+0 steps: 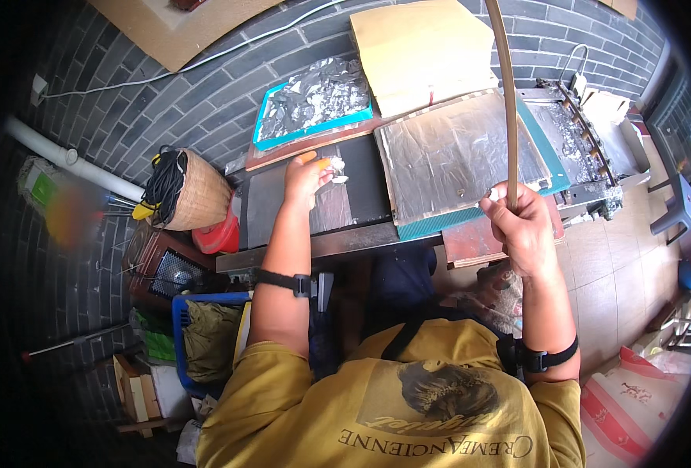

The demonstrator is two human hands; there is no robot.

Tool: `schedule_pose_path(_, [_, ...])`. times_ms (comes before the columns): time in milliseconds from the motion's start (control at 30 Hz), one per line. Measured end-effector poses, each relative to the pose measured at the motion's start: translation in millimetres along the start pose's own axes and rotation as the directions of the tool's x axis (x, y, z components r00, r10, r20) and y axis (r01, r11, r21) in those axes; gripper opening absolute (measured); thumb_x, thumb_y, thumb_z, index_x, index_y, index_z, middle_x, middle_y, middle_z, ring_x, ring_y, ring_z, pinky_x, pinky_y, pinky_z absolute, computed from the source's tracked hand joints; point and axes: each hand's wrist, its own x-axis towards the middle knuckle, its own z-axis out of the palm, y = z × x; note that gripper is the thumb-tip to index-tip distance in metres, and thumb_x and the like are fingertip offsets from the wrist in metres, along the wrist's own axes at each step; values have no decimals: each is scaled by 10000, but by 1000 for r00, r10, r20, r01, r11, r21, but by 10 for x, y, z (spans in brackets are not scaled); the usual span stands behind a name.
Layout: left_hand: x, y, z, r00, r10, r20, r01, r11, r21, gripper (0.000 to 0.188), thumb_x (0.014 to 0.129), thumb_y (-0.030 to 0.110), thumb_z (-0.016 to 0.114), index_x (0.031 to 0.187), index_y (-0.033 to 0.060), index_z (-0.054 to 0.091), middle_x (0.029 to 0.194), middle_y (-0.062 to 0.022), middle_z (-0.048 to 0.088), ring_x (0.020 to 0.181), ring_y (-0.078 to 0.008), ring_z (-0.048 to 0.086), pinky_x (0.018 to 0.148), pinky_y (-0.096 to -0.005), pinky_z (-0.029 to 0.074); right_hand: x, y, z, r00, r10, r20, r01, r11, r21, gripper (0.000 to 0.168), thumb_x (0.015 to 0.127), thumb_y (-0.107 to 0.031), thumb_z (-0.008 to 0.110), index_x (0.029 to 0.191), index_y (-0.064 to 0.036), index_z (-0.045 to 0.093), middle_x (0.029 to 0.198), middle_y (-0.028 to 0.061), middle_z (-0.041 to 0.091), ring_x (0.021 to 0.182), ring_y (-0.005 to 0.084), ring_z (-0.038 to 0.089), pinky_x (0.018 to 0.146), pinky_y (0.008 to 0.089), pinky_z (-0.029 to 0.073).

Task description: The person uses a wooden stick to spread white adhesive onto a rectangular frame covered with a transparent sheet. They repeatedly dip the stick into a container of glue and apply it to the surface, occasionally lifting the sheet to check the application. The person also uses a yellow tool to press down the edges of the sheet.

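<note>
My left hand (304,181) wears orange finger cots and is over the left part of the workbench, above a grey sheet (263,199). Crumpled white scraps (337,166) are at its fingertips; I cannot tell whether they are gripped or lie on the surface. My right hand (521,228) is closed around the lower end of a long, thin brown strip (506,88), which stands nearly upright. A small white piece (493,195) shows between its thumb and forefinger. Beside this hand lies a stack of thin, silvery-grey sheets (450,152) on a green ribbed mat (433,224).
A turquoise tray (316,130) of crumpled foil-like scraps stands behind. A yellowish board (421,52) leans on the brick wall (234,82). At left is a wicker basket (202,190) with black cable; at right, a metal device (579,140) and a grey stool (676,205).
</note>
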Motion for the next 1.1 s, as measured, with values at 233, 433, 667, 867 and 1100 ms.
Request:
schedule_pose_path(233, [376,-292,-54,962,232,-147,-95,782,616,499,781,36,711,1232,-8,502,966,-119,664,861,-159,633,712,-281,491,-5,20,-28,999,-47,-11,47,999,-12,65,875,-15,659,842,-51,617,642,-103,477,536,-7,363,482,182,266])
schedule_pose_path(433, [364,-192,-82,965,253,-69,-206,893,400,371,836,96,654,1187,2,581,984,-109,669,882,-174,623,766,-301,486,-12,2,-76,998,-63,-8,62,997,-40,63,875,-13,658,848,-51,616,647,-103,478,541,-6,363,487,181,270])
schedule_pose_path(667, [275,-121,46,897,-244,368,332,923,-196,288,901,149,565,1108,-50,592,1151,-193,618,1148,-287,582,991,-400,477,-56,-60,-33,1000,-21,12,21,999,-25,61,874,-13,659,854,-54,618,641,-100,483,531,-5,358,477,184,268])
schedule_pose_path(867, [317,-1,-35,918,-247,309,312,932,-182,218,919,170,551,1050,22,643,1007,-96,665,889,-172,633,750,-258,504,-79,-133,-89,998,-60,-9,60,998,-14,58,875,-15,655,856,-55,619,638,-99,488,533,-5,360,474,185,271])
schedule_pose_path(1100, [-195,540,68,964,167,207,-107,956,-273,231,892,141,630,1102,43,640,883,-48,668,677,-79,549,598,-202,429,-164,-205,-188,997,-75,-19,73,992,-103,52,883,-42,656,845,-43,620,647,-103,480,545,-3,361,490,190,280])
